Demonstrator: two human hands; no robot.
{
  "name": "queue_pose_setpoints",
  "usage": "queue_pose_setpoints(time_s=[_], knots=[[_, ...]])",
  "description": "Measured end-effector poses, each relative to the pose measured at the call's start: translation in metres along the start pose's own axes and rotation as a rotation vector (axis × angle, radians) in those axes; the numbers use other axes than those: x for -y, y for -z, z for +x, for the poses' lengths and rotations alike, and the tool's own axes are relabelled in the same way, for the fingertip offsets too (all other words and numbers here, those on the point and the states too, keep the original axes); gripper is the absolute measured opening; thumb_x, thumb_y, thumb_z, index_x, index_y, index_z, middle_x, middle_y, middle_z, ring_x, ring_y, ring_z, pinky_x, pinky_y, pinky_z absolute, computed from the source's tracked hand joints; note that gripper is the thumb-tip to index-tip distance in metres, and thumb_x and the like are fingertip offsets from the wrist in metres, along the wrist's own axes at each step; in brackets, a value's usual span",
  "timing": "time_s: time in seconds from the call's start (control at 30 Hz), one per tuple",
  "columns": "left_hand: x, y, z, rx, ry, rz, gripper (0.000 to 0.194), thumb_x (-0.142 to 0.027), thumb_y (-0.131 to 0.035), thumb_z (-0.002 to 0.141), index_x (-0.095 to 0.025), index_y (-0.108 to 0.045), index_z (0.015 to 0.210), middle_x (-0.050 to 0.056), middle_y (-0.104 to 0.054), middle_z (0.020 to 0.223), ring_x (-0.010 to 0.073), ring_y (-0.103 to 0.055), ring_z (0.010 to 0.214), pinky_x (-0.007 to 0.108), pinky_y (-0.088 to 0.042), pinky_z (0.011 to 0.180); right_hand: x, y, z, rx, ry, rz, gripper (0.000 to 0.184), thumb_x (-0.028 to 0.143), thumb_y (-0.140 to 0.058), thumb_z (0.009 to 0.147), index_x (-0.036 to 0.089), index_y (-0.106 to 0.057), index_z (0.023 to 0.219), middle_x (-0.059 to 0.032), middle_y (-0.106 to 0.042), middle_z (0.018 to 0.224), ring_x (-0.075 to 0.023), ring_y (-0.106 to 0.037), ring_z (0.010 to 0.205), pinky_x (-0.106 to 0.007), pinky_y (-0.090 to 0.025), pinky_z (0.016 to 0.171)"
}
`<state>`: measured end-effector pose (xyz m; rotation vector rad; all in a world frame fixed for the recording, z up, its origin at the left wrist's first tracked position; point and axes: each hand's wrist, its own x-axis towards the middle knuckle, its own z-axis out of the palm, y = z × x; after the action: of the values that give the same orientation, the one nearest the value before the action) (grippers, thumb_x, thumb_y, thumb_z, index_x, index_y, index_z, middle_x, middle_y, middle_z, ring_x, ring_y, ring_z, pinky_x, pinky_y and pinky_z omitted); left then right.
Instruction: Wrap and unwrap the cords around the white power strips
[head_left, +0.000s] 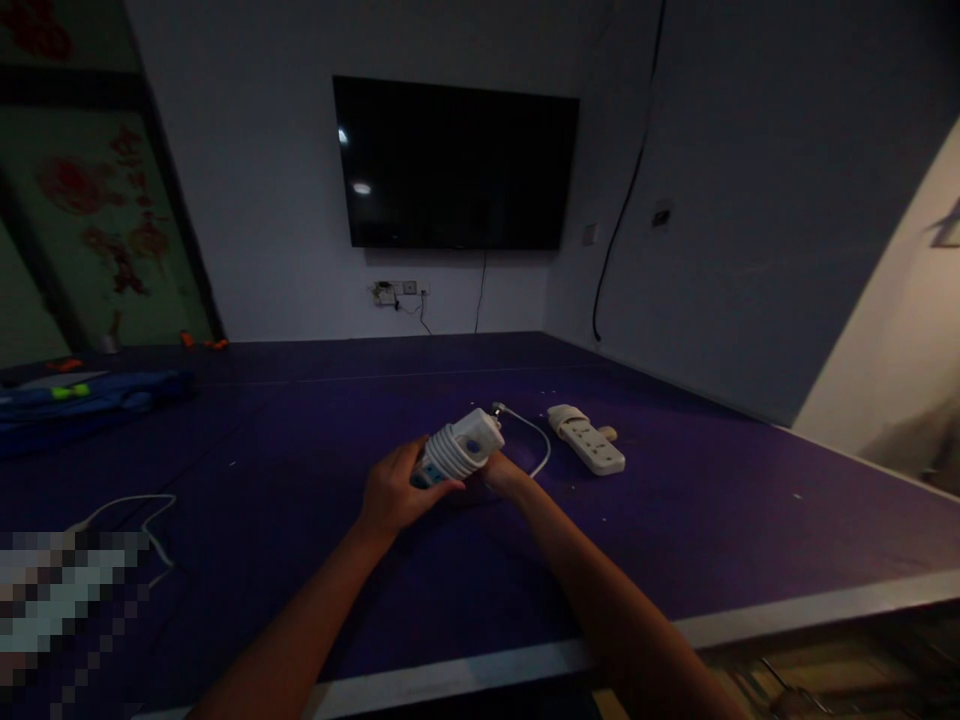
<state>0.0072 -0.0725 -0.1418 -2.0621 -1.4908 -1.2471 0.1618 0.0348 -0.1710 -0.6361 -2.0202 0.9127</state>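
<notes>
In my left hand (pixel 395 488) is a white power strip (pixel 484 430), tilted up off the purple surface, my thumb along its near side and fingers around its far left side. Several turns of white cord (pixel 452 455) are wound around its middle, and blue sockets show below them. My right hand (pixel 506 475) is at the strip's right side, its fingers hidden behind the strip. A loose length of the cord curves out beyond that hand to a plug (pixel 498 409). To the right lies a second white power strip (pixel 596 447), its cord wrapped around its far end.
The purple surface (pixel 712 500) has a pale front edge (pixel 825 603). A blue cloth bundle (pixel 105 395) lies at the left, near a thin white cable (pixel 154 520) and a pixelated area. Ahead, a television (pixel 457 165) hangs above wall sockets (pixel 405 289). A black cable (pixel 626 195) hangs on the right wall.
</notes>
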Motion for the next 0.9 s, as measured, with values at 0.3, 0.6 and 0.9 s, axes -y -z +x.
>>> queue_pose_setpoints(time_s=[0.3, 0.6, 0.9], knots=[[0.018, -0.002, 0.012, -0.176, 0.415, -0.112, 0.058, -0.058, -0.066, 0.059, -0.017, -0.061, 0.098, 0.008, -0.069, 0.089, 0.0201, -0.064, 0.076, 0.029, -0.049, 0.069, 0.021, -0.004, 0.004, 0.147, -0.229, 0.241, 0.028, 0.040, -0.053, 0.075, 0.013, -0.059, 0.073, 0.0054, -0.048, 0.048, -0.0039, -0.031, 0.035, -0.019, -0.021, 0.037], [0.035, 0.002, 0.017, -0.255, 0.618, -0.125, 0.056, -0.061, -0.063, 0.059, -0.014, -0.063, 0.090, 0.010, -0.069, 0.082, 0.0214, -0.063, 0.072, 0.030, -0.046, 0.065, 0.041, -0.013, 0.000, 0.072, -0.010, -0.321, 0.032, 0.034, -0.045, 0.087, 0.013, -0.065, 0.072, 0.0030, -0.050, 0.053, -0.0075, -0.042, 0.050, -0.020, -0.026, 0.050], [0.037, -0.002, 0.016, -0.175, 0.700, -0.170, 0.062, -0.067, -0.061, 0.055, -0.013, -0.063, 0.083, 0.011, -0.068, 0.077, 0.0219, -0.062, 0.066, 0.030, -0.045, 0.060, 0.065, -0.019, -0.010, 0.074, 0.021, -0.919, 0.033, 0.035, -0.033, 0.094, 0.020, -0.061, 0.095, -0.0071, -0.068, 0.089, -0.0160, -0.062, 0.076, -0.022, -0.034, 0.058]])
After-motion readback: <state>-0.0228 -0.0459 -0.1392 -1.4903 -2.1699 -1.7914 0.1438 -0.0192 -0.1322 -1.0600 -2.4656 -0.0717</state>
